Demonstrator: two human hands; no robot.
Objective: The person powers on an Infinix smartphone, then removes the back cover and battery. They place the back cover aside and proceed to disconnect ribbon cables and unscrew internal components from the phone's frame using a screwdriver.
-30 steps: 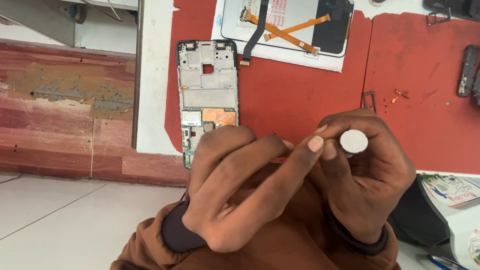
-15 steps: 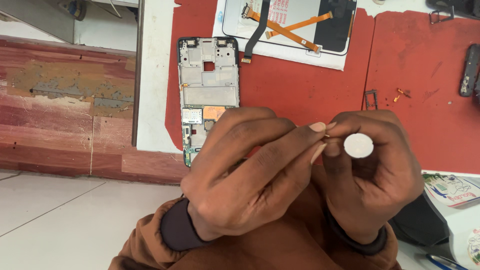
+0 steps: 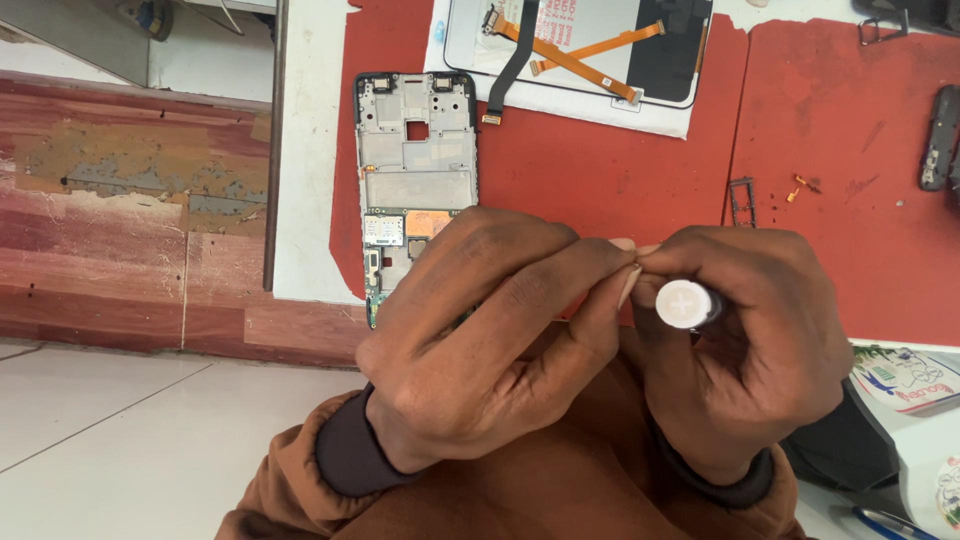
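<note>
Both hands work close together above the near edge of a red mat [image 3: 600,170]. The right hand [image 3: 745,360] is curled closed around a tool with a white round cap [image 3: 683,304]; the cap faces the camera and the shaft is hidden inside the fist. The left hand [image 3: 490,340] is bent over, its index finger and thumb pinched against the right thumb tip beside the cap. Whether a small part sits in that pinch cannot be determined.

Surroundings:
- One opened phone frame [image 3: 417,160] lies flat on the mat, directly beyond the left hand. The left knuckles cover its lower end.
- One display panel [image 3: 640,50] lies on a white sheet [image 3: 600,108] at the far edge of the mat. Two orange flex ribbons [image 3: 585,62] cross on it, and one black ribbon [image 3: 510,60] hangs off toward the frame.
- One small dark tray [image 3: 742,200] and one tiny orange part [image 3: 800,187] lie on the mat to the right, well apart from the hands.
- One dark narrow part [image 3: 940,138] lies at the right margin.

Labels: one white printed card [image 3: 905,375] with green and blue markings lies at the right edge, just beyond the right hand.
</note>
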